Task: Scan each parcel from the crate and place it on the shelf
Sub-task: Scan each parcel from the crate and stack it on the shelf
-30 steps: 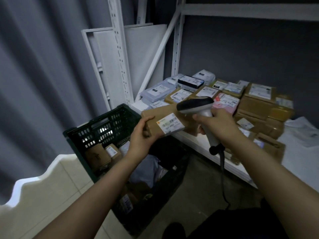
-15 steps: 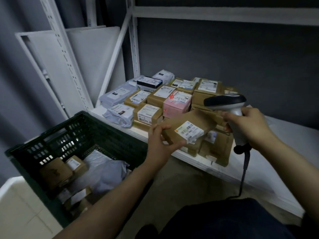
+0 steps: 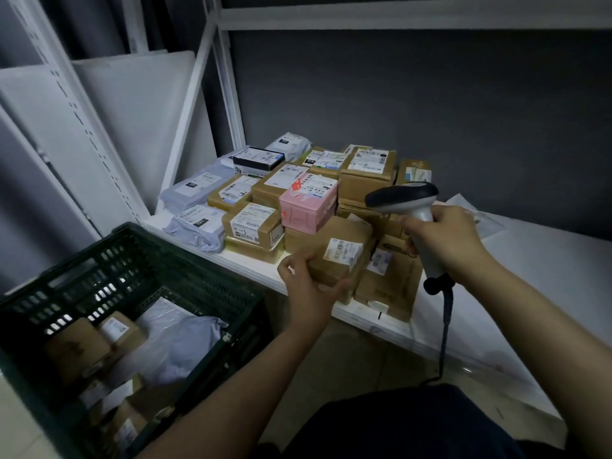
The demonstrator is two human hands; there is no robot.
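Note:
My left hand (image 3: 306, 286) grips the near end of a brown cardboard parcel (image 3: 334, 256) with a white barcode label, which sits at the front of the pile on the white shelf (image 3: 251, 260), below a pink box (image 3: 308, 207). My right hand (image 3: 443, 240) holds a grey and black barcode scanner (image 3: 402, 198) by its handle, just right of the parcel, with its head pointing left above it. The dark green crate (image 3: 132, 256) stands at lower left and holds several brown boxes and grey mailer bags.
Several labelled boxes and grey bags (image 3: 195, 187) fill the shelf's left part. Bare white shelf surface (image 3: 546, 260) lies to the right. White rack uprights (image 3: 228, 91) and an upper shelf beam (image 3: 397, 18) frame the bay. The scanner cable (image 3: 445, 329) hangs down over the floor.
My left hand carried the parcel from above the crate to the shelf and set it among the pile. The scanner moved right, away from the label. The view panned right.

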